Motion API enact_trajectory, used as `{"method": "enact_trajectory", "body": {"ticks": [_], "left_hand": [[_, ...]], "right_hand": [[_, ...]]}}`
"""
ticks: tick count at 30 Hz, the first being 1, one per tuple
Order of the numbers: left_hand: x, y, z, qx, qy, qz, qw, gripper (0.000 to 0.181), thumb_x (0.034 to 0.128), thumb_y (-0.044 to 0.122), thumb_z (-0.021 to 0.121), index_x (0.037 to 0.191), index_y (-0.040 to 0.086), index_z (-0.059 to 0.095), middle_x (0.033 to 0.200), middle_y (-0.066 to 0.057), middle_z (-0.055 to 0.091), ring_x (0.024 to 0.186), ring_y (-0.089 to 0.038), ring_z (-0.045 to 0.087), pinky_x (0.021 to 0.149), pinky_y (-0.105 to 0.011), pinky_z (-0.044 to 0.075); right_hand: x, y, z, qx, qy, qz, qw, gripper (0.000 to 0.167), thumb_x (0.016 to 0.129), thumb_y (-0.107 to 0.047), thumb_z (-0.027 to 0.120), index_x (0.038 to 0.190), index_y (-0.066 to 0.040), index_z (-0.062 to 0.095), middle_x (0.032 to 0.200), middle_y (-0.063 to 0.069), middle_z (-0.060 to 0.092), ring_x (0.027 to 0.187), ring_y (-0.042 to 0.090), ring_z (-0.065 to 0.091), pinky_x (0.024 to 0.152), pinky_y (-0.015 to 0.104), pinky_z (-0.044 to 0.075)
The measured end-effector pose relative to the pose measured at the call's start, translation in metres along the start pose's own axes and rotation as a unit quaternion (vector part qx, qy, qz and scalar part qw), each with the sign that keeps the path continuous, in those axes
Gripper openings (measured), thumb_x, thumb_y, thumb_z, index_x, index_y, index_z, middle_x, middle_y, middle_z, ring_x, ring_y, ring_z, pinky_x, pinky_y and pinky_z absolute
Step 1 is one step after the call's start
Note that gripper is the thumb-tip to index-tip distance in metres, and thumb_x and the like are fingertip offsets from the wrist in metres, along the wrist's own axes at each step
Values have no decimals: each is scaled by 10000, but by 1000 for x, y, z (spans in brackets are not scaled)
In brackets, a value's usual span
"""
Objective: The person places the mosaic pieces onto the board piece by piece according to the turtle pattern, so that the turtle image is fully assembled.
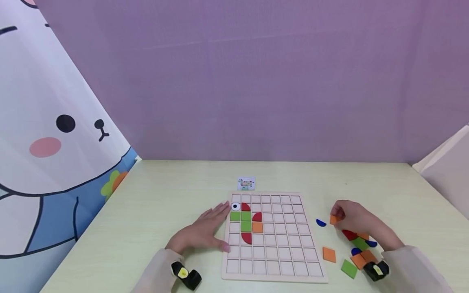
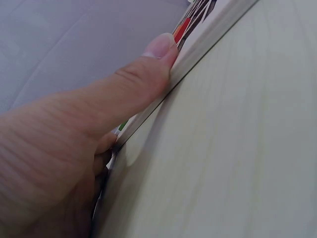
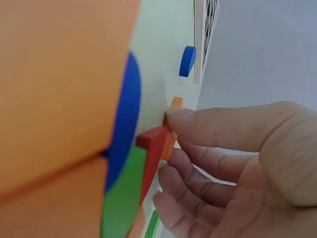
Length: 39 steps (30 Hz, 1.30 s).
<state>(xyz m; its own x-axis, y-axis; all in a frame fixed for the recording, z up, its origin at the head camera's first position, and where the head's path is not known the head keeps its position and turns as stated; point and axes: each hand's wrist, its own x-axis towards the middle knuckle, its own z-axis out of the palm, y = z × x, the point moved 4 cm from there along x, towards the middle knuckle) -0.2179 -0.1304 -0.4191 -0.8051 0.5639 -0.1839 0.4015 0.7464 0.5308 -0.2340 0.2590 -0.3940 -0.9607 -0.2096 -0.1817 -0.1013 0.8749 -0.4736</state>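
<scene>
A white wooden grid board (image 1: 289, 276) lies on the table. Set in its left columns are an eye tile (image 1: 235, 206), several green squares (image 1: 246, 215), red quarter-round tiles (image 1: 246, 238) and an orange square (image 1: 257, 227). My left hand (image 1: 201, 232) rests along the board's left edge, fingers spread and thumb (image 2: 148, 64) touching the rim. To the right of the board, my right hand (image 1: 353, 217) pinches an orange square tile (image 1: 333, 219) between thumb and fingers, low over the table. The right wrist view shows this orange tile (image 3: 176, 102) at the thumb tip.
A blue half-round tile (image 1: 321, 222) lies between board and right hand. Nearer me are an orange square (image 1: 329, 254), a green square (image 1: 349, 269) and a pile of mixed tiles (image 1: 360, 244), partly under my right forearm. A small picture card (image 1: 246, 183) sits behind the board.
</scene>
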Motion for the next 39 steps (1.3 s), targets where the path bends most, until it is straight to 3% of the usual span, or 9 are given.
{"method": "enact_trajectory", "body": {"ticks": [11, 25, 39], "left_hand": [[-1, 1, -1, -43, -9, -11, 10000, 1110, 725, 573, 728, 1540, 136, 114, 1620, -17, 47, 1496, -244, 1, 1199, -518, 59], [-1, 0, 0, -14, 20, 25, 10000, 1114, 722, 585, 722, 1541, 136, 114, 1619, -8, 41, 1495, -242, 3, 1198, -518, 63], [-1, 1, -1, -39, 16, 39, 10000, 1115, 720, 590, 724, 1540, 136, 120, 1620, -10, 52, 1495, -245, 11, 1198, -518, 67]], "right_hand": [[4, -10, 5, 17, 70, -85, 9999, 247, 756, -61, 757, 899, -43, 556, 802, 38, 535, 749, 192, 471, 651, 289, 436], [2, -20, 6, 201, 643, -475, 9966, 175, 782, 21, 708, 843, -70, 572, 801, 23, 552, 748, 181, 474, 576, 227, 416], [-2, -38, 3, 345, 822, -930, 9917, 134, 772, 17, 702, 829, -74, 620, 781, 1, 588, 728, 158, 509, 553, 203, 436]]}}
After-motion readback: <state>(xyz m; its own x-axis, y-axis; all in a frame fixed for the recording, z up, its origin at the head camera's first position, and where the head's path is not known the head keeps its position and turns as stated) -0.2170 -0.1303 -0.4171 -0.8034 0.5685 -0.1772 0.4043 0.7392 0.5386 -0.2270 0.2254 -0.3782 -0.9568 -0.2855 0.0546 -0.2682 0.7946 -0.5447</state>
